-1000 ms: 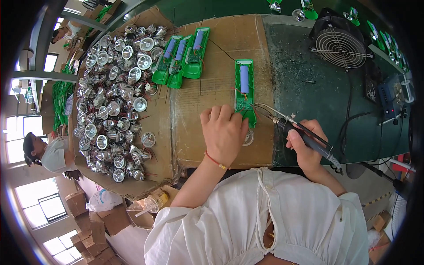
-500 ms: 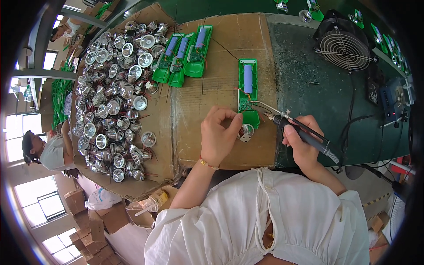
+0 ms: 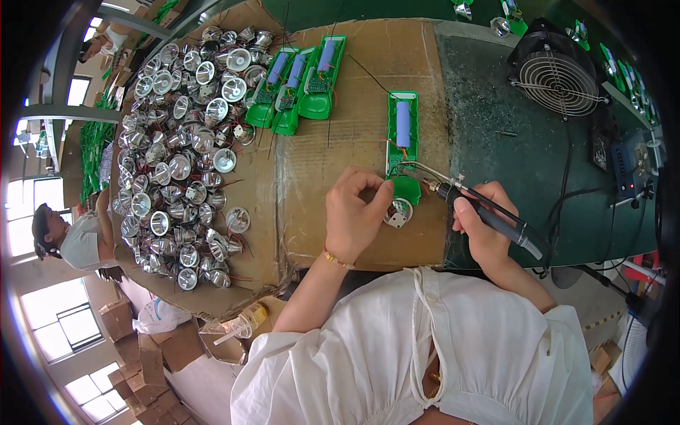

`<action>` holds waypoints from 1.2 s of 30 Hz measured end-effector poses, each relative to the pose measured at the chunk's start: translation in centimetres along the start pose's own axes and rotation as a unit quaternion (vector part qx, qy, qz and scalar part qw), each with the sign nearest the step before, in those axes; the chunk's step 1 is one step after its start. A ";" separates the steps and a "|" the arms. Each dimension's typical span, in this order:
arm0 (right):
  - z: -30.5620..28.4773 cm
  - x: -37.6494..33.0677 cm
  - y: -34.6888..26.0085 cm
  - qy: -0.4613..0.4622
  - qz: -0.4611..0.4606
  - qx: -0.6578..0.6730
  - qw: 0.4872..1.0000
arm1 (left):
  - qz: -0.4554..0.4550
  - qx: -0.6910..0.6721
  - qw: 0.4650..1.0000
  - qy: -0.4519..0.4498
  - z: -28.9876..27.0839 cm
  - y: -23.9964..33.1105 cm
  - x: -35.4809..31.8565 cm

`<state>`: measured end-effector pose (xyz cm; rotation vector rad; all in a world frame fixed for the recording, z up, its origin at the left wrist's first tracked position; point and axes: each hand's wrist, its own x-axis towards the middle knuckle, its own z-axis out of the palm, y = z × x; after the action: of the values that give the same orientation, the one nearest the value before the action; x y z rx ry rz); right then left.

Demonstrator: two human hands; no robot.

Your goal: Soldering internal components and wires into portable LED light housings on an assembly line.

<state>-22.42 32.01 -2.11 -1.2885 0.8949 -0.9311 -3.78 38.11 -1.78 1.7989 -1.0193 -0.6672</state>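
My left hand (image 3: 358, 212) is closed in a pinch at the lower left edge of a green plastic lamp housing (image 3: 407, 191). What its fingertips grip is too small to make out. My right hand (image 3: 489, 223) is wrapped round a black soldering iron (image 3: 494, 218) with a thin curved metal tube along it. The tube's end reaches the small circuit board (image 3: 399, 161) inside the housing. A purple cylindrical battery (image 3: 403, 125) lies lengthwise above that board. Just below the housing sits a silver reflector (image 3: 399, 212), partly covered by my left fingers.
A large heap of silver reflectors (image 3: 180, 167) fills the cardboard at left. Several green housings (image 3: 315, 106) with batteries lie at the far middle. A black fan (image 3: 556, 83) and a blue control box (image 3: 630, 166) stand at right. A person (image 3: 81, 237) is beyond the left edge.
The whole view has shifted slightly. The tube's end has moved a little left over the circuit board. Both hands keep nearly the same pose.
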 end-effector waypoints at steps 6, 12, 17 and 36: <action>-0.2 -0.2 -0.8 0.032 0.022 0.038 0.999 | 0.019 0.020 1.000 -0.002 0.1 -0.4 0.1; -0.4 -0.1 -0.6 0.033 0.012 0.028 0.999 | -0.002 0.007 1.000 -0.008 0.1 -0.3 0.1; -0.4 -0.1 0.2 -0.008 -0.015 0.004 1.000 | -0.006 0.005 1.000 -0.011 0.0 -0.1 0.1; -3.3 0.9 0.3 0.051 -0.044 0.041 0.997 | -0.059 0.014 0.998 -0.013 0.0 -0.4 0.5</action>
<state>-25.07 29.95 -2.73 -1.2264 0.8758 -1.1004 -3.33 37.77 -2.14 1.8905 -0.9498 -0.7527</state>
